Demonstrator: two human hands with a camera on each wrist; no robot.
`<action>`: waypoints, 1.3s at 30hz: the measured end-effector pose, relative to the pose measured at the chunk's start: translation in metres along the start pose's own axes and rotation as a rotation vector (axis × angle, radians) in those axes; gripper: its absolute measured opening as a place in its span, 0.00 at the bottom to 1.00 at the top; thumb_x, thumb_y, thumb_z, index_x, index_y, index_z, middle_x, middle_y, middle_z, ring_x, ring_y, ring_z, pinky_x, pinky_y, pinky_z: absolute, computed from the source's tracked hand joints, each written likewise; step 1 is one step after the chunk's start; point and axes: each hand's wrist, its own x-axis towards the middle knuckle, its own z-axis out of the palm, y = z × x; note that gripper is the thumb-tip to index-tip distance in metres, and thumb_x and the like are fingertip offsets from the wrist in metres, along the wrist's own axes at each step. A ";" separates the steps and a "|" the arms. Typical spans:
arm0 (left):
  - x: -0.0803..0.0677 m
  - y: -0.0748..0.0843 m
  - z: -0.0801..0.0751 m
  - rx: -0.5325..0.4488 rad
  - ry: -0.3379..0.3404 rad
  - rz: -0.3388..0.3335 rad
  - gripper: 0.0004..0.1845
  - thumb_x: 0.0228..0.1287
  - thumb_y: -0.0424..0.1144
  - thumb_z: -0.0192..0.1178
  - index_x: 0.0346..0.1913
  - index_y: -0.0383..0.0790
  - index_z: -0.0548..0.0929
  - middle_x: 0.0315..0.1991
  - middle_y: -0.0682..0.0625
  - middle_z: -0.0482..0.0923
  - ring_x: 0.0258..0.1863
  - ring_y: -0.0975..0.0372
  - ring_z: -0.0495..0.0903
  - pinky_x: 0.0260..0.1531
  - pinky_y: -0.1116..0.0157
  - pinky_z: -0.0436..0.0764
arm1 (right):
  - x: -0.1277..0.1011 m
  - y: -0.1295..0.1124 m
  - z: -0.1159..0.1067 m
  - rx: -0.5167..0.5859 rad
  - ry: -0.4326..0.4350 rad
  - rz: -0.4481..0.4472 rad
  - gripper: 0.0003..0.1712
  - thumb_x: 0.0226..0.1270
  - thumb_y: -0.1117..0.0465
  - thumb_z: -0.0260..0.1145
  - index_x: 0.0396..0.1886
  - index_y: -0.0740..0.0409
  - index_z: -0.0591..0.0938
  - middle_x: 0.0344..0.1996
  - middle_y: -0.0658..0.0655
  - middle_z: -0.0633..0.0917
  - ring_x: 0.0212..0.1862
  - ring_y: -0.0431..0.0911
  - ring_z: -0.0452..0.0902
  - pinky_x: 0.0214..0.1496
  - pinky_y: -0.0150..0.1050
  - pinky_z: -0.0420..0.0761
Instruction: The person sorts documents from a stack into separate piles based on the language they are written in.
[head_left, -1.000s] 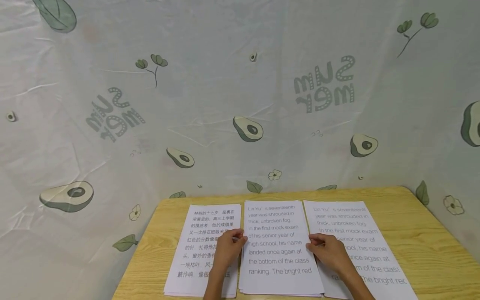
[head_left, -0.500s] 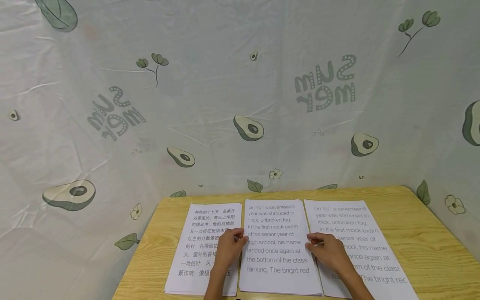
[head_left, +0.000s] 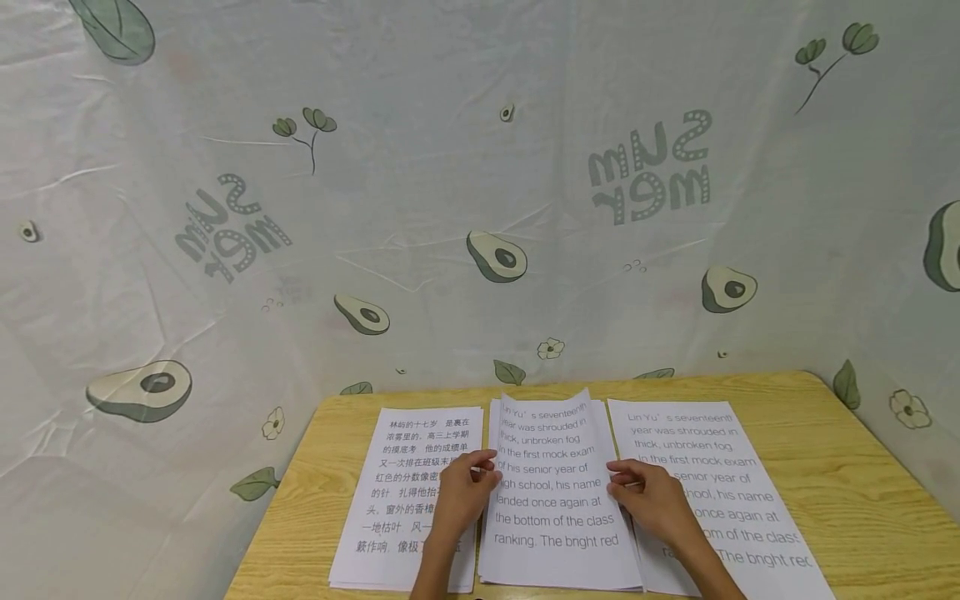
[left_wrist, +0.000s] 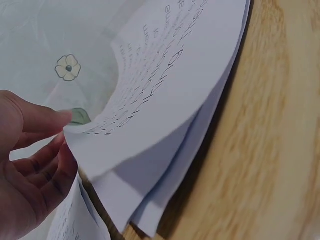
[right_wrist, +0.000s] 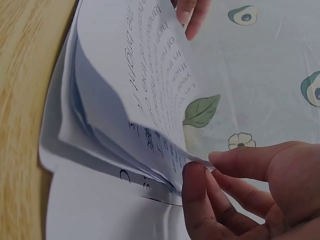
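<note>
The top sheet of paper (head_left: 551,500) of the middle stack, printed with English text, is bowed and lifted off the sheets below along its sides and far edge. My left hand (head_left: 467,492) pinches its left edge between thumb and fingers; the left wrist view shows that hand (left_wrist: 35,165) at the raised edge. On the other side my right hand (head_left: 648,500) pinches the right edge. Close up, in the right wrist view, the thumb and forefinger of that hand (right_wrist: 245,190) hold the sheet's edge. Lower sheets (left_wrist: 150,215) fan out beneath.
To the left lies a stack of sheets with Chinese text (head_left: 405,500), partly under my left forearm. A second English-text stack (head_left: 750,517) lies to the right. All rest on a wood-grain table (head_left: 817,433) against a patterned curtain (head_left: 420,208).
The middle top sheet has risen and its far edge has curled up, showing the sheet beneath. Both hands have moved up slightly with it and drawn a little closer together.
</note>
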 end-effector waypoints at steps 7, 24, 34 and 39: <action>0.001 -0.002 0.003 -0.002 0.015 0.017 0.21 0.63 0.28 0.71 0.60 0.41 0.89 0.42 0.53 0.86 0.38 0.64 0.82 0.38 0.71 0.82 | 0.000 0.001 -0.001 0.106 -0.013 0.027 0.22 0.72 0.67 0.70 0.63 0.69 0.84 0.47 0.60 0.90 0.42 0.46 0.89 0.37 0.34 0.87; 0.003 0.002 -0.011 -0.235 0.035 -0.027 0.22 0.63 0.26 0.71 0.61 0.39 0.88 0.47 0.45 0.87 0.40 0.62 0.85 0.36 0.70 0.87 | 0.003 0.005 -0.015 0.222 -0.026 0.089 0.25 0.75 0.66 0.66 0.69 0.68 0.80 0.53 0.63 0.87 0.46 0.46 0.87 0.46 0.38 0.90; 0.002 0.001 -0.017 -0.464 -0.025 -0.086 0.24 0.67 0.26 0.68 0.65 0.36 0.85 0.54 0.39 0.83 0.41 0.61 0.86 0.41 0.66 0.89 | 0.007 0.013 -0.021 0.429 -0.108 0.127 0.29 0.79 0.64 0.66 0.75 0.68 0.74 0.54 0.59 0.86 0.48 0.44 0.85 0.47 0.34 0.87; 0.003 0.001 -0.018 -0.478 -0.019 -0.099 0.24 0.67 0.27 0.69 0.65 0.37 0.85 0.54 0.40 0.83 0.40 0.63 0.86 0.41 0.66 0.89 | 0.007 0.014 -0.022 0.477 -0.123 0.126 0.31 0.78 0.63 0.67 0.75 0.68 0.74 0.52 0.57 0.86 0.48 0.44 0.85 0.48 0.35 0.88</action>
